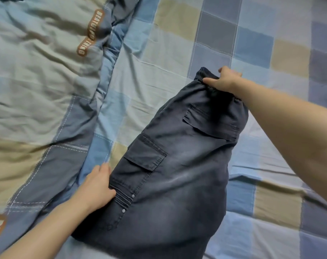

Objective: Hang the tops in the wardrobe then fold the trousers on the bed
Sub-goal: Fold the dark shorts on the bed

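Dark grey cargo trousers lie folded on the checked bed sheet, waistband at the far end, a flap pocket and a back pocket facing up. My right hand grips the elastic waistband at the top, thumb over the fabric. At the near left, my left hand holds the trousers' left edge beside the ribbed patch with rivets, its fingers tucked under the cloth.
A rumpled quilt in grey, blue and tan with brown lettering covers the left side of the bed. Bare sheet stretches to the right of the trousers and beyond them.
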Demonstrator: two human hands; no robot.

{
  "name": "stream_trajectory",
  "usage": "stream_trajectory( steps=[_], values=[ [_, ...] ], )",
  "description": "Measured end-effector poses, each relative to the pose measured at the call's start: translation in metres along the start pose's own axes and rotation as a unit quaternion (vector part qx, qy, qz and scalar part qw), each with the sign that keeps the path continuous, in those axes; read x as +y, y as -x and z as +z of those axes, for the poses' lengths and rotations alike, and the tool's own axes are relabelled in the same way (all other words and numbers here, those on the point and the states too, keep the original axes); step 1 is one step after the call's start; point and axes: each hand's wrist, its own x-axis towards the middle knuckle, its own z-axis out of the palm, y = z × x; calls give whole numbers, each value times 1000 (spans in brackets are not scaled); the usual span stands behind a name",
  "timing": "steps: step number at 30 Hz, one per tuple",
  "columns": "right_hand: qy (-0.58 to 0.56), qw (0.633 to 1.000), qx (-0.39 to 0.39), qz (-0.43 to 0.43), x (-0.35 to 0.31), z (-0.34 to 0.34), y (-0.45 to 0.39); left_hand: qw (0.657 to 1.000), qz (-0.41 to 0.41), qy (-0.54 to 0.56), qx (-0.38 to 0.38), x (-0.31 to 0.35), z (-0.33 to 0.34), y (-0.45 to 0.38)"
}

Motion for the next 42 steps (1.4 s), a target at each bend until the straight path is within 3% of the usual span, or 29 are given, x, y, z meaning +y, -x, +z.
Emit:
stream_trajectory(
  steps=[3,6,8,11,13,16,20,23,26,28,32,34,38,40,42],
  values=[
    [-42,997,-65,-17,9,8,-2,990,45,97,93,12,4,-5],
    [-98,993,-48,-44,10,8,1,981,48,165,87,21,-1,-13],
    [-131,990,15,-59,1,-5,1,969,54,240,26,22,0,-15],
    [-19,979,186,-76,-32,-37,-3,908,69,413,-28,32,2,-12],
    [27,958,263,-110,-56,-56,-5,885,57,462,11,37,4,-16],
    [142,919,310,-198,-74,-68,-1,887,24,457,56,36,9,-25],
    [60,942,256,-209,-35,-24,47,876,-6,481,35,26,18,-21],
    [-31,976,191,-97,37,32,111,894,-15,446,31,21,24,-7],
    [-148,979,130,51,93,77,168,909,-32,414,29,12,32,9],
    [-267,952,66,134,117,100,200,909,-43,413,36,6,37,16],
    [-501,837,-33,219,134,131,260,892,-66,445,37,3,40,30],
    [-553,788,-93,255,133,147,289,880,-72,469,34,5,40,37],
    [-584,723,-225,291,118,177,345,867,-94,489,27,5,39,43],
    [-596,728,-212,265,113,181,364,857,-100,506,14,5,39,46],
    [-583,769,-146,219,115,178,380,839,-102,534,-4,1,35,50]
  ],
)
